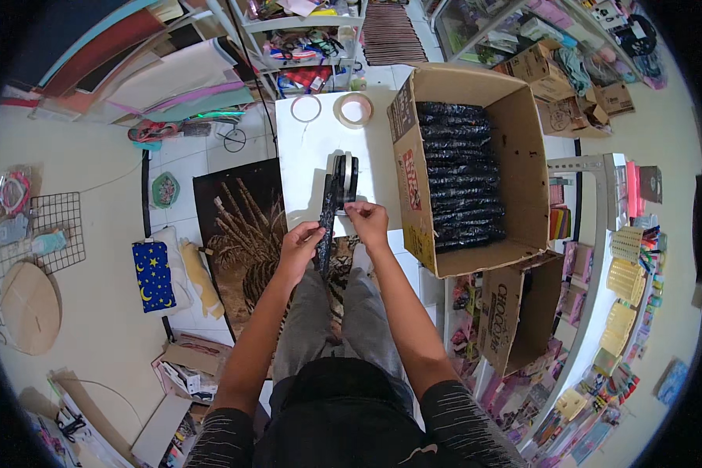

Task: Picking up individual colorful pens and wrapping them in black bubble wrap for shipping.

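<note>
My left hand (pixel 302 245) grips a long, narrow bundle wrapped in shiny black plastic (pixel 326 225). The bundle points away from me over the near edge of the white tabletop (pixel 304 169), its lower end hanging towards my legs. Right beside it stands a black tape dispenser (pixel 354 169) with a pale tape roll (pixel 347 169) in it. At the dispenser's near end, my right hand (pixel 367 221) pinches thumb and forefinger together at the tape's end; the strip itself is too small to make out clearly.
An open cardboard box (pixel 412 193) at the table's right holds several similar black bundles. Two tape rings, one thin (pixel 306 109) and one thicker (pixel 355 111), lie at the far side. Another cardboard box (pixel 500 316) and loaded shelves (pixel 585 263) stand right. A patterned rug (pixel 240 234) covers the floor.
</note>
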A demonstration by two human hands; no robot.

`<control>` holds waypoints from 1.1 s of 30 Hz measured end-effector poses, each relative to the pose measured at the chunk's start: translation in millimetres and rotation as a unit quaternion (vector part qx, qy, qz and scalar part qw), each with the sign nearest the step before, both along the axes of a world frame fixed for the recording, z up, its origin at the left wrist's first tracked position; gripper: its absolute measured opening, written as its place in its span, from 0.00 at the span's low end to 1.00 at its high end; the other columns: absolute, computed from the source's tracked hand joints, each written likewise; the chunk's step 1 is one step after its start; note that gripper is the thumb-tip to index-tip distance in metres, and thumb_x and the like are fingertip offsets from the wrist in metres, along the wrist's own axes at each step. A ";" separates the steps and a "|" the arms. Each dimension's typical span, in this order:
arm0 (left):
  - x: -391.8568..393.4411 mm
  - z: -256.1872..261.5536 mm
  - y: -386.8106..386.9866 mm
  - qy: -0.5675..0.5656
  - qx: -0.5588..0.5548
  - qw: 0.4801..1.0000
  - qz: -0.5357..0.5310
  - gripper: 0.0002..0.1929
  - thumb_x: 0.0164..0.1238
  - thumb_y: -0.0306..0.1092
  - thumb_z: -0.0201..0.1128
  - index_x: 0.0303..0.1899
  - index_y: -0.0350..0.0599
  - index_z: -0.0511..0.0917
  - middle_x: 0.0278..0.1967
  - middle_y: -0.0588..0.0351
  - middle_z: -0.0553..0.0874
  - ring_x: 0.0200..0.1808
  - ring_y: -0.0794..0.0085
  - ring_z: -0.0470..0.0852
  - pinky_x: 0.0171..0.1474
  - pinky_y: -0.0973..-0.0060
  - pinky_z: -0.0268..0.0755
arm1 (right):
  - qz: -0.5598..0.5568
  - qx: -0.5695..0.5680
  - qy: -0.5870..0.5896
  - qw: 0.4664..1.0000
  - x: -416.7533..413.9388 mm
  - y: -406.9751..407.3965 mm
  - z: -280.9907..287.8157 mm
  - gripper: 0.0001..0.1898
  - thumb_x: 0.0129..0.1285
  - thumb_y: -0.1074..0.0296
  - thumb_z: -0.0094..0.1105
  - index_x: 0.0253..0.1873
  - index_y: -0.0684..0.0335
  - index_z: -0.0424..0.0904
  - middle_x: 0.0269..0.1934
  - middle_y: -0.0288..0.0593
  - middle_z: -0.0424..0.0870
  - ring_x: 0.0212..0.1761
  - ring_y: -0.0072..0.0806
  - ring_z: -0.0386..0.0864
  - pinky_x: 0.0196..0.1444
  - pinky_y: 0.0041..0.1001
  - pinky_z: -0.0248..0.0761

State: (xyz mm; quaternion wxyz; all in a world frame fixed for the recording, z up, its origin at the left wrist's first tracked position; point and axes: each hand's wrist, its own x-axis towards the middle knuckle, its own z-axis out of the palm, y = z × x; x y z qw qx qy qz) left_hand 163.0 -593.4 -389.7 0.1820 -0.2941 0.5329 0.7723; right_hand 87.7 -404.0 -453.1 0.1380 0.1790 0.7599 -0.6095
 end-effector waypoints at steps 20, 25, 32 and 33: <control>14.1 -5.0 11.3 0.021 -0.068 0.997 0.008 0.12 0.88 0.33 0.71 0.63 0.40 0.89 0.43 0.67 0.90 0.36 0.85 0.79 0.34 0.80 0.66 | -0.026 -0.122 -0.177 0.976 23.9 3.0 32.4 0.07 0.76 0.70 0.77 0.51 0.65 0.97 0.40 0.37 0.96 0.32 0.19 0.84 0.34 0.22 0.73; 23.0 -21.2 10.8 0.048 -0.057 0.996 0.050 0.13 0.89 0.33 0.70 0.64 0.39 0.88 0.47 0.62 0.90 0.43 0.83 0.86 0.40 0.75 0.84 | -0.037 -0.144 -0.175 0.973 24.2 -1.3 27.2 0.07 0.75 0.70 0.77 0.53 0.63 0.96 0.40 0.36 0.96 0.31 0.18 0.84 0.31 0.22 0.71; 32.0 9.6 18.0 0.055 -0.051 0.996 0.048 0.14 0.87 0.34 0.72 0.64 0.36 0.88 0.48 0.60 0.91 0.46 0.80 0.88 0.47 0.72 0.88 | -0.022 -0.039 -0.188 0.981 52.7 25.0 -15.0 0.12 0.70 0.64 0.83 0.45 0.69 0.95 0.37 0.39 0.95 0.31 0.24 0.85 0.35 0.31 0.77; 35.2 16.3 19.0 0.058 -0.052 0.996 0.049 0.14 0.87 0.34 0.72 0.64 0.36 0.88 0.48 0.60 0.91 0.46 0.80 0.88 0.47 0.72 0.88 | 0.001 -0.069 -0.201 0.977 60.2 26.8 -7.3 0.10 0.72 0.66 0.82 0.47 0.67 0.96 0.37 0.37 0.95 0.33 0.21 0.84 0.37 0.28 0.77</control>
